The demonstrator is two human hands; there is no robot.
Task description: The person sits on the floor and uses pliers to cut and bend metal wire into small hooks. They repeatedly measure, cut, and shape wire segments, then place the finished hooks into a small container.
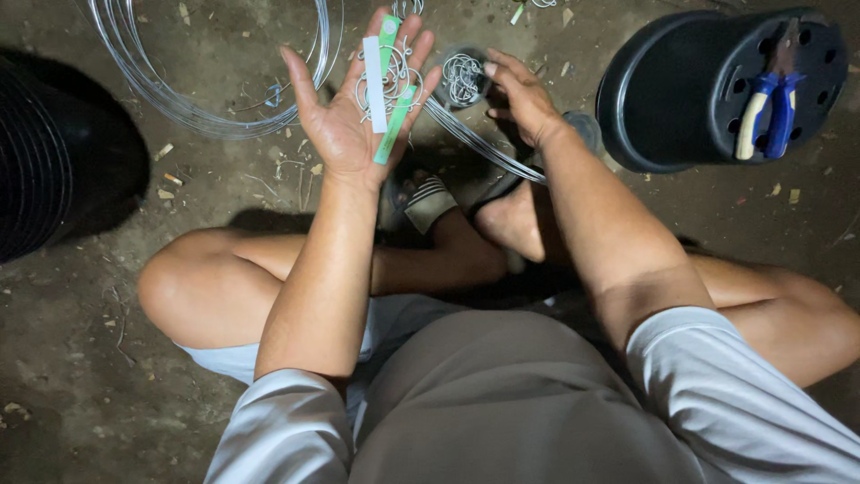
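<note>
My left hand (pixel 358 125) is flat and wide open, palm up, and on it lie some small wire hooks (pixel 394 81), two green strips (pixel 394 121) and one white strip (pixel 374 85). Nothing is pinched, so I should keep that palm level or the bits will slide off. My right hand (pixel 520 99) has its fingers bent down by a little round tin (pixel 462 79) full of more hooks on the floor; I cannot tell if the grip has one yet. I think it is best to pick just one hook, slowly (they tangle). A long wire (pixel 484 148) runs under that hand, and a big wire coil (pixel 206 108) lies to the left. Blue pliers (pixel 769 103) rest on the black stool (pixel 690 99), close by.
</note>
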